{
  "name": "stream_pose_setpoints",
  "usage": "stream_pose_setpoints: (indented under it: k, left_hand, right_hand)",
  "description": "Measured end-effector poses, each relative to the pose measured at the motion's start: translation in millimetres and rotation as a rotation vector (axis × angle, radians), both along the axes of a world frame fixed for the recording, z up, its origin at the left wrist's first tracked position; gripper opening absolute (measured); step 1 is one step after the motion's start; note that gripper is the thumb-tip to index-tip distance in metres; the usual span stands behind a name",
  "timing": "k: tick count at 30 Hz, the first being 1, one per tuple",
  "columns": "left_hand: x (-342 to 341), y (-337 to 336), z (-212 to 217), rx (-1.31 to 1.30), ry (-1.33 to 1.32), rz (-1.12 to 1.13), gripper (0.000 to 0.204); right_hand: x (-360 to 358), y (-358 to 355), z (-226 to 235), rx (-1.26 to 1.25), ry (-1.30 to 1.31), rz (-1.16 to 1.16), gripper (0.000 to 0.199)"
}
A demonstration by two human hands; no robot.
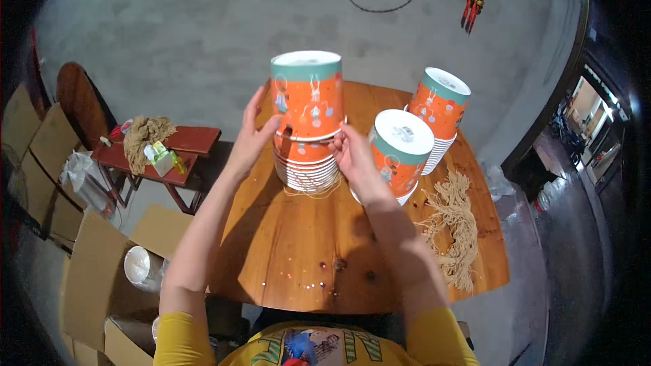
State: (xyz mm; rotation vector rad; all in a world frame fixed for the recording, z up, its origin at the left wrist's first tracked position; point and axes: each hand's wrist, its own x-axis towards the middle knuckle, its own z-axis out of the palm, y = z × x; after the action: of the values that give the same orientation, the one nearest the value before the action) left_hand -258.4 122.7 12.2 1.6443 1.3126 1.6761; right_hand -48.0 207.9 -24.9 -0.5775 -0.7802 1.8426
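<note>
An orange paper bucket [308,105] with a green band and white base stands upside down over a stack of nested buckets [302,171]. A strip of orange shows between its rim and the stack's white rims. My left hand [249,141] is at its left side, thumb on the front wall, fingers partly behind it. At the right end of the rim, my right hand [356,161] has its fingers curled in a pinch. Thin tan string [319,192] hangs in loops around the bottom of the stack, near the right hand.
Two more upturned bucket stacks, one nearer [400,152] and one farther [444,105], stand right on the wooden table [291,247]. A tan string bundle [458,230] lies by the right edge. Small beads [322,285] dot the front. Left are an open carton [95,264] and red bench [193,141].
</note>
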Motion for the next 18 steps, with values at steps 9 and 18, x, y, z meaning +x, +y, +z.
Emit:
stream_pose_setpoints:
  k: [9,18]
  left_hand:
    - [3,10,-77,-0.066,0.016,0.057,0.066]
    - [140,-38,-105,-0.116,0.077,-0.109,0.056]
  right_hand:
    - [46,-76,7,0.990,-1.190,-0.291,0.028]
    - [120,-56,67,1.302,-1.428,-0.645,0.013]
